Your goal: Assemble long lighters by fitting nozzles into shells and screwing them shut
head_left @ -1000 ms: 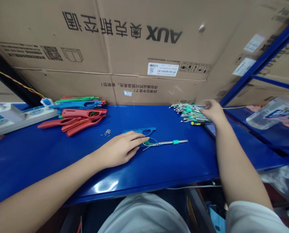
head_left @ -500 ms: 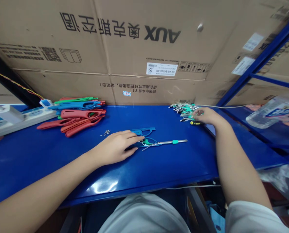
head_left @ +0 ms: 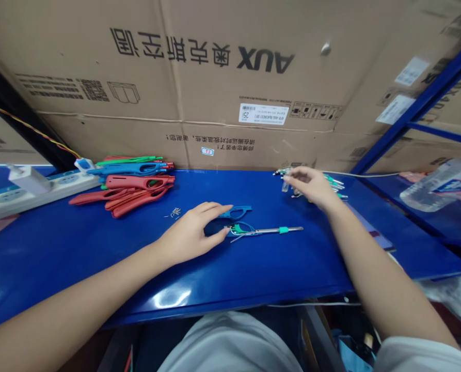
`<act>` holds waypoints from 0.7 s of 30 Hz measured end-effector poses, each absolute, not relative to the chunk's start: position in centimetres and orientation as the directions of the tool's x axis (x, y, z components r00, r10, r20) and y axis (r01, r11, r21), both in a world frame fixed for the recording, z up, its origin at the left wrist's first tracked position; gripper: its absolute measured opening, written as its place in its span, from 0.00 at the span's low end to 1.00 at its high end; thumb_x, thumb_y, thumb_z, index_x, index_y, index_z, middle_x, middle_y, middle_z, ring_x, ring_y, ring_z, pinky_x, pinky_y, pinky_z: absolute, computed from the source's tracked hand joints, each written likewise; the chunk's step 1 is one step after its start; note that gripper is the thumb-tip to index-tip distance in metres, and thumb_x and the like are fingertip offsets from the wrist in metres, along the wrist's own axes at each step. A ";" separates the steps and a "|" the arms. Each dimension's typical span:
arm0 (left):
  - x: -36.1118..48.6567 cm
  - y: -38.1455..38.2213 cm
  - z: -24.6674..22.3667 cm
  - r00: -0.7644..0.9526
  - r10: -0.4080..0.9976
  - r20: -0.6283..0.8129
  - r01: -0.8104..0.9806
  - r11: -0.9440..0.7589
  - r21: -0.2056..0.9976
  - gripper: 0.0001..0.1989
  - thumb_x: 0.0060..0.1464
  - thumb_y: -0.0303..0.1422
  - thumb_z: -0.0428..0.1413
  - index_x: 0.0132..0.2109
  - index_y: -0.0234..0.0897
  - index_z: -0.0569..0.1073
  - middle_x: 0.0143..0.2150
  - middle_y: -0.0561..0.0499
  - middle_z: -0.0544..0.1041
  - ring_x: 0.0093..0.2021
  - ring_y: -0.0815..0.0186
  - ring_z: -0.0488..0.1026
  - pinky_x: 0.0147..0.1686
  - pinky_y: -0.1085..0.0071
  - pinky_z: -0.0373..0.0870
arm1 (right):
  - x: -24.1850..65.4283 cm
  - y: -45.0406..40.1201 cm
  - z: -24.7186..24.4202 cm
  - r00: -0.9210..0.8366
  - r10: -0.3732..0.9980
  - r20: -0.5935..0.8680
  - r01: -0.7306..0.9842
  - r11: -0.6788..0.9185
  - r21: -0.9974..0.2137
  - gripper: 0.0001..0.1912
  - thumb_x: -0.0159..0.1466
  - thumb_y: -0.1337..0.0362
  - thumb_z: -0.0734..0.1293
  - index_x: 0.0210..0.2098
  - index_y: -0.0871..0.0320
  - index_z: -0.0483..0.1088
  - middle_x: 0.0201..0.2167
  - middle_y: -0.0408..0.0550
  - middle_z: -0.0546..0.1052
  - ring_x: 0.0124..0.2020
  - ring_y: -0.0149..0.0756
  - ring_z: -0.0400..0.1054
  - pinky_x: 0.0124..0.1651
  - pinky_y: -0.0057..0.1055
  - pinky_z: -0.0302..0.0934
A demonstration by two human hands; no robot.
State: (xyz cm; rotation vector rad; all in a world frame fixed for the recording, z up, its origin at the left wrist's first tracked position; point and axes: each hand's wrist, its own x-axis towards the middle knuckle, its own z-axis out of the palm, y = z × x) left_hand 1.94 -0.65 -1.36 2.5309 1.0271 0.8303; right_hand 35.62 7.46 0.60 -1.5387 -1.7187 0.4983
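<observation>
My left hand [head_left: 193, 235] rests on the table with thumb and fingers spread. Its fingertips touch the upper blue shell half [head_left: 240, 212], and its thumb touches the handle end of the lower blue lighter half [head_left: 245, 227], which carries green parts, thin wires and a metal tube [head_left: 267, 230] with a green collar. My right hand [head_left: 307, 183] pinches a small clear plastic piece [head_left: 285, 186] in front of a pile of green and silver parts [head_left: 334, 182], partly hiding the pile. A few small screws [head_left: 175, 212] lie beyond my left hand.
Red shells [head_left: 139, 188] and blue shells [head_left: 131, 169] are stacked at the back left beside a white power strip [head_left: 65, 183]. Cardboard [head_left: 215, 103] stands along the back. At the right are a blue rack bar [head_left: 412, 111] and a clear plastic bottle [head_left: 439, 186].
My right hand has moved left from the pile, with the clear piece now showing in its fingers. My left hand's thumb and fingers are spread wider. The view has shifted slightly.
</observation>
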 end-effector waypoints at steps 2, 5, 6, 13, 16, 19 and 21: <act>2.4 -0.7 -1.7 0.505 0.746 0.435 0.493 -0.663 0.564 0.24 0.61 0.37 0.57 0.63 0.38 0.69 0.57 0.43 0.76 0.54 0.58 0.76 0.56 0.57 0.74 | 32.5 6.3 -0.3 -0.145 0.953 0.266 0.448 0.303 -0.841 0.14 0.58 0.51 0.71 0.34 0.55 0.72 0.32 0.46 0.77 0.28 0.35 0.70 0.28 0.31 0.66; 3.0 -0.8 -2.5 0.446 0.798 0.405 0.381 -0.578 0.721 0.28 0.59 0.37 0.60 0.65 0.38 0.66 0.56 0.42 0.77 0.54 0.58 0.76 0.55 0.55 0.75 | 28.2 3.9 -1.7 -0.316 0.900 0.300 0.251 0.384 -0.889 0.13 0.57 0.53 0.73 0.35 0.53 0.72 0.33 0.45 0.76 0.31 0.35 0.71 0.27 0.30 0.67; 3.2 -0.9 -2.7 0.445 0.811 0.380 0.337 -0.544 0.769 0.29 0.58 0.36 0.60 0.65 0.37 0.66 0.57 0.42 0.77 0.55 0.58 0.76 0.55 0.54 0.75 | 27.0 3.1 -2.1 -0.363 0.882 0.302 0.214 0.394 -0.894 0.12 0.58 0.54 0.74 0.36 0.53 0.72 0.31 0.44 0.75 0.31 0.34 0.71 0.28 0.30 0.68; 3.7 -1.1 -2.8 0.484 0.829 0.279 0.228 -0.427 0.875 0.19 0.61 0.33 0.58 0.58 0.36 0.72 0.46 0.46 0.82 0.44 0.61 0.81 0.46 0.63 0.79 | 24.5 0.9 -3.3 -0.507 0.820 0.266 0.048 0.335 -0.941 0.11 0.59 0.58 0.74 0.40 0.52 0.74 0.38 0.46 0.77 0.38 0.36 0.74 0.34 0.32 0.75; 3.7 -1.1 -2.6 0.459 0.841 0.287 0.258 -0.435 0.863 0.17 0.60 0.32 0.58 0.56 0.36 0.74 0.44 0.47 0.83 0.42 0.62 0.81 0.44 0.64 0.78 | 24.6 1.0 -3.0 -0.486 0.825 0.288 0.015 0.338 -0.941 0.12 0.59 0.56 0.74 0.41 0.52 0.77 0.39 0.47 0.77 0.37 0.36 0.75 0.35 0.33 0.76; 3.6 -1.1 -2.6 0.459 0.837 0.297 0.271 -0.451 0.850 0.15 0.60 0.32 0.58 0.53 0.36 0.76 0.45 0.46 0.82 0.44 0.61 0.80 0.44 0.64 0.78 | 24.7 1.0 -2.7 -0.482 0.819 0.312 -0.010 0.351 -0.936 0.10 0.62 0.54 0.72 0.40 0.50 0.79 0.38 0.46 0.76 0.34 0.34 0.76 0.36 0.34 0.76; 3.5 -1.1 -2.5 0.474 0.829 0.296 0.271 -0.458 0.847 0.12 0.61 0.33 0.58 0.51 0.36 0.78 0.46 0.45 0.81 0.45 0.61 0.79 0.44 0.65 0.77 | 24.7 1.0 -2.6 -0.495 0.808 0.321 -0.015 0.361 -0.932 0.10 0.63 0.54 0.70 0.42 0.49 0.80 0.38 0.46 0.76 0.33 0.34 0.76 0.36 0.34 0.76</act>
